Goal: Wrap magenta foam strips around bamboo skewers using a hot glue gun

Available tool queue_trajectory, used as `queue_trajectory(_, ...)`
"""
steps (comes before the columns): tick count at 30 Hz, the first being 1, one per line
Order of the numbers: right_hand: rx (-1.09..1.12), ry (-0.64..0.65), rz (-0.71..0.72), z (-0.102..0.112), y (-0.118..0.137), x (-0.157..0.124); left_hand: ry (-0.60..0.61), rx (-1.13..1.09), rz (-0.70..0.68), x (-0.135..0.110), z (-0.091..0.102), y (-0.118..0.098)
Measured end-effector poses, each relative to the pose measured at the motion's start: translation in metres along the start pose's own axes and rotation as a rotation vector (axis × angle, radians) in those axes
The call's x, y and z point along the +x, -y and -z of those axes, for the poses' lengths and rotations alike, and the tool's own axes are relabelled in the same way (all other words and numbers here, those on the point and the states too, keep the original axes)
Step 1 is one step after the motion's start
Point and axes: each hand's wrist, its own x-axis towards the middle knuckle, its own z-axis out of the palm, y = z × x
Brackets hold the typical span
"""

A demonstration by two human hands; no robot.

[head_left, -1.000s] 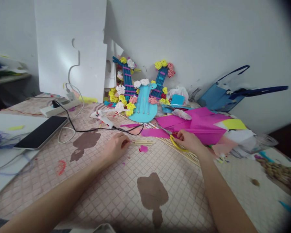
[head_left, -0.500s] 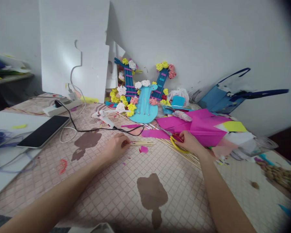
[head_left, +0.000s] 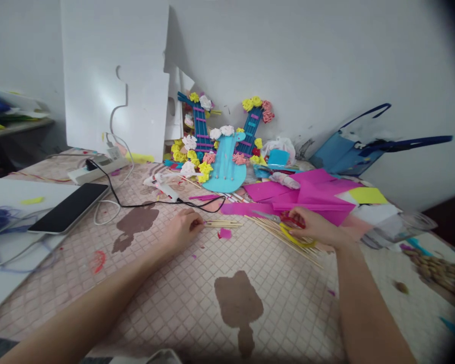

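My left hand point(head_left: 182, 228) rests on the table at centre-left, its fingers closed over the left ends of a few short wooden sticks point(head_left: 227, 224). Those sticks lie flat and point right. In my right hand point(head_left: 314, 226) is a pair of scissors point(head_left: 293, 239) with yellow and red handles, blades pointing left over a bundle of long wooden sticks point(head_left: 275, 231). A magenta paper strip point(head_left: 246, 209) lies just beyond the blades. Between the hands, nearer to me, sits a small pink scrap point(head_left: 225, 233).
Behind stand decorated craft pieces with paper flowers point(head_left: 227, 151). A white glue gun point(head_left: 163, 187) trails a black cord. At left are a phone point(head_left: 70, 208) and a power strip point(head_left: 97, 168). Magenta sheets point(head_left: 314, 189), a blue bag point(head_left: 337, 154) and peanuts point(head_left: 436, 273) lie at right.
My right hand has moved right and slightly toward me, carrying the scissors over the long sticks. My left hand stays in place on the short sticks.
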Motion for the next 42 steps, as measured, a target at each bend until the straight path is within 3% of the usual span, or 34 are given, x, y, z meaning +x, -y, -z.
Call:
queue_trajectory(4, 0.007, 0.120, -0.025, 0.005, -0.008, -0.010, 0.002, 0.007, -0.011, 0.001, 0.000, 0.002)
queue_trajectory(10, 0.089, 0.133, -0.052, 0.005, -0.017, -0.013, 0.008, 0.036, -0.013, 0.003, -0.001, 0.005)
queue_trajectory(12, 0.086, 0.038, -0.035, 0.006, -0.012, -0.012, 0.009, 0.032, -0.012, 0.003, -0.002, 0.006)
queue_trajectory(16, -0.157, -0.325, 0.041, -0.004, -0.001, -0.001, 0.017, 0.023, -0.010, 0.002, -0.002, 0.005)
queue_trajectory(18, -0.244, -0.426, 0.041, -0.012, 0.001, 0.007, 0.014, 0.032, 0.000, 0.002, -0.002, 0.005)
queue_trajectory(22, -0.318, -0.528, -0.041, -0.025, -0.007, 0.018, 0.017, 0.030, 0.006, 0.003, -0.001, 0.005)
queue_trajectory(26, -0.354, -0.657, -0.117, -0.024, -0.009, 0.020, 0.033, 0.011, -0.009, 0.003, 0.000, 0.005)
queue_trajectory(34, -0.272, -0.815, -0.025, -0.020, 0.009, 0.019, 0.040, 0.021, 0.015, 0.004, 0.003, -0.001)
queue_trajectory(42, -0.201, -0.925, -0.018, -0.017, 0.008, 0.019, 0.038, 0.019, 0.014, 0.004, 0.002, 0.002)
